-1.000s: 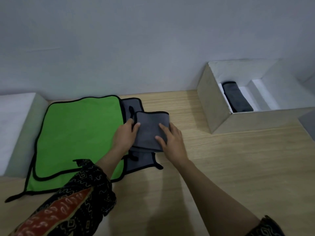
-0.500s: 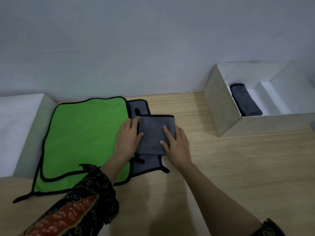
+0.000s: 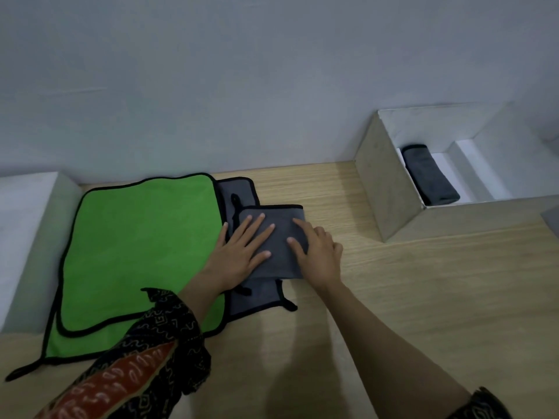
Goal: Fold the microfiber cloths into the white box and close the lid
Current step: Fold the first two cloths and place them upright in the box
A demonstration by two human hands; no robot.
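Note:
A folded grey microfiber cloth (image 3: 279, 219) lies on the wooden table, on top of another grey cloth (image 3: 260, 297) spread flat beneath it. My left hand (image 3: 239, 252) presses flat on the folded cloth's left half with straight, spread fingers. My right hand (image 3: 317, 252) rests on its right edge, fingers lying over the cloth. A green cloth with black trim (image 3: 142, 252) lies spread out to the left. The white box (image 3: 381, 189) stands open at the right against the wall, with one folded grey cloth (image 3: 429, 176) inside.
A white box-like block (image 3: 27, 237), possibly the lid, sits at the far left against the wall. The wall runs close behind the table. A grey corner (image 3: 552, 219) shows at the right edge. Bare wood (image 3: 408, 282) lies in front of the box.
My left hand slid further right onto the folded grey cloth and spread flat. My right hand shifted toward the cloth's right edge. The view moved slightly left.

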